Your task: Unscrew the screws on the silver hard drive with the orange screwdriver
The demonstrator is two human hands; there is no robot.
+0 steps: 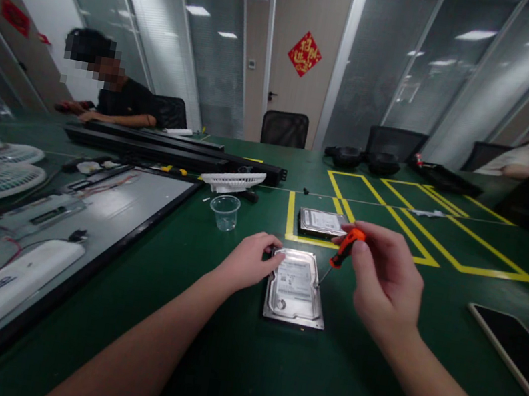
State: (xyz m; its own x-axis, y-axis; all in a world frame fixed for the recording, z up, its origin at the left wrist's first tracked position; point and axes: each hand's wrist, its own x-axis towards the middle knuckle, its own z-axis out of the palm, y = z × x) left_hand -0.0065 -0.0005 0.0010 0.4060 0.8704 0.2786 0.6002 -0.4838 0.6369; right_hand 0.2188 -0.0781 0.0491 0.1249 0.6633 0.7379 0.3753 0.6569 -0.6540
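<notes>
A silver hard drive (296, 289) lies flat on the green table (218, 352) in front of me. My left hand (250, 262) is curled against the drive's upper left corner, fingers closed on its edge. My right hand (383, 275) pinches an orange-handled screwdriver (344, 248), whose thin tip points down at the drive's upper right edge. A second hard drive (321, 222) rests farther back, inside a box of yellow tape lines (290, 219).
A clear plastic cup (225, 211) and a white fan grille (233, 180) stand behind my left hand. A large opened panel (104, 212) with parts fills the left. A tablet (517, 352) lies at right. People sit at the far left and far right.
</notes>
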